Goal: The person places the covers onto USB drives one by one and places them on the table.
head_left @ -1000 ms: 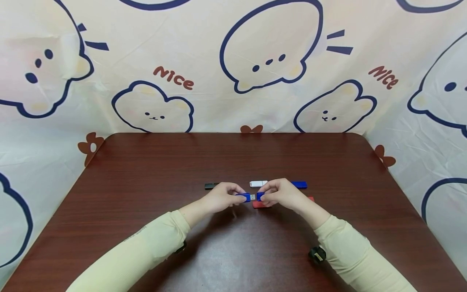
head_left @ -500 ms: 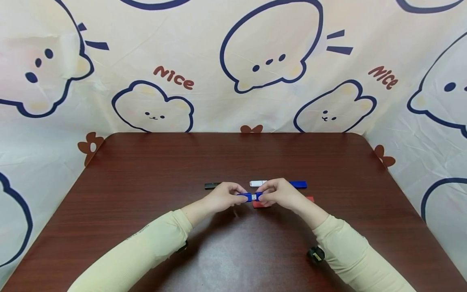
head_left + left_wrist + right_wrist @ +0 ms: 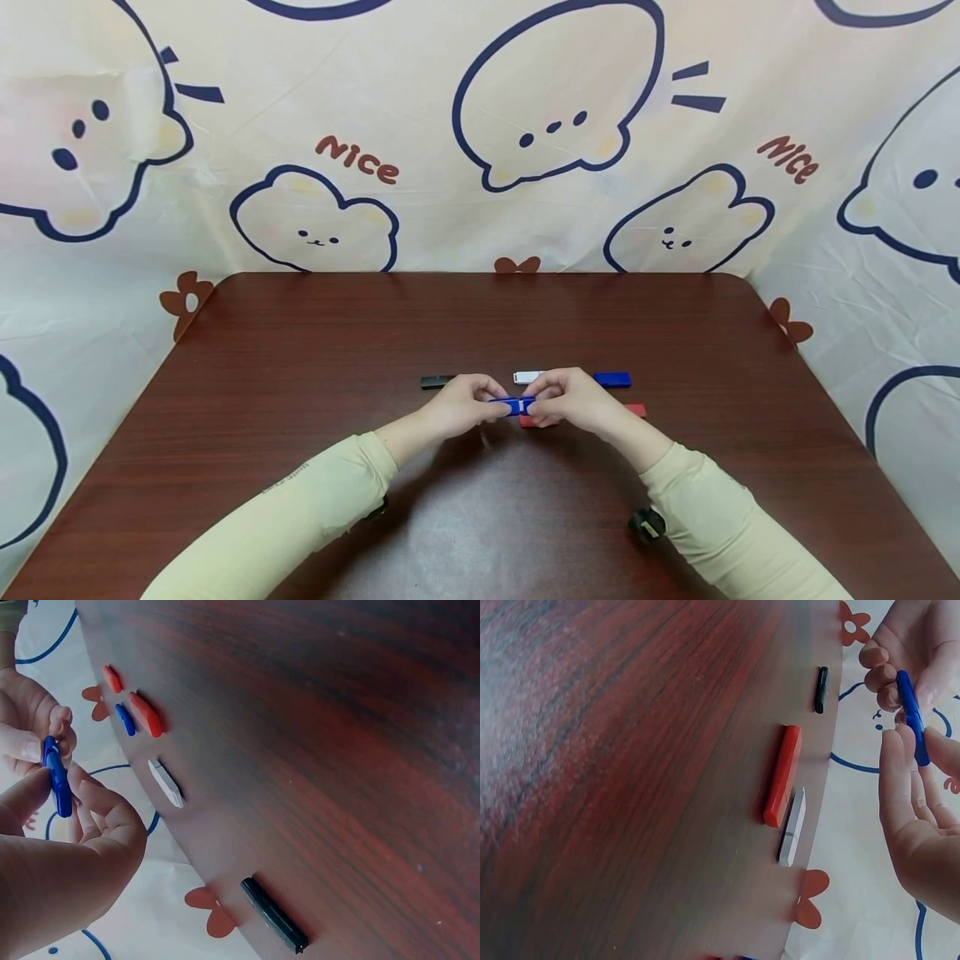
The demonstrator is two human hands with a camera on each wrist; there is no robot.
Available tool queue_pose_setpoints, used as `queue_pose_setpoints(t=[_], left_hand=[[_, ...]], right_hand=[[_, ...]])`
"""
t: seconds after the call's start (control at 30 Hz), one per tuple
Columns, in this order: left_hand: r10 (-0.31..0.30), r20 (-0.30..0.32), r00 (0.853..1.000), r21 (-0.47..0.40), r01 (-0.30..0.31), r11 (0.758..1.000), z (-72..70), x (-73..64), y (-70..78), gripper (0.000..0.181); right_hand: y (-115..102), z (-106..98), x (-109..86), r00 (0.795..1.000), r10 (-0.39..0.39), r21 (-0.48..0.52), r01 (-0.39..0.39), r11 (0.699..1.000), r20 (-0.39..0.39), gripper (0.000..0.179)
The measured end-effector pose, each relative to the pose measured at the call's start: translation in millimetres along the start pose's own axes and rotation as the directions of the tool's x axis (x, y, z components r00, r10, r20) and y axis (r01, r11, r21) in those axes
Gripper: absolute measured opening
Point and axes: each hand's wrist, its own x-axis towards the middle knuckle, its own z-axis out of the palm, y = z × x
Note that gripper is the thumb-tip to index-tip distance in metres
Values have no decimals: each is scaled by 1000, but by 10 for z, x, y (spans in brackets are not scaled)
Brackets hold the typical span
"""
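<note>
My left hand (image 3: 457, 407) pinches the body of a blue USB flash drive (image 3: 512, 406) between thumb and fingers. Facing it, my right hand (image 3: 576, 402) pinches the drive's blue cap (image 3: 528, 405). A thin silver strip of the plug shows between body and cap. Both wrist views show the blue drive (image 3: 58, 780) held above the table by the two hands. Beyond the hands lie a white USB drive (image 3: 527, 377) and another blue one (image 3: 612, 380). A red stick (image 3: 534, 422) lies under my right hand, partly hidden.
A black USB drive (image 3: 433, 382) lies beyond my left hand. Right of the right hand, a smaller red piece (image 3: 637, 410) shows. The brown wooden table (image 3: 480, 325) ends at a printed cloth (image 3: 435, 108) at the back. A black device (image 3: 647, 525) sits at the right wrist.
My right hand has moved slightly left, bringing the cap over the plug. The gap with the silver plug has narrowed to a thin strip. The left hand has hardly moved.
</note>
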Motion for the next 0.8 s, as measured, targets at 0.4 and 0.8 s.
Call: queue_pose_setpoints(t=[0.4, 0.8], left_hand=[[146, 9, 989, 102, -146, 984, -16, -50, 0, 16], [400, -98, 911, 558, -283, 780, 56, -119, 4, 19]], right_hand=[[-7, 55, 2, 998, -6, -128, -2, 992, -63, 26], [-54, 171, -62, 968, -218, -559, 114, 822, -124, 18]])
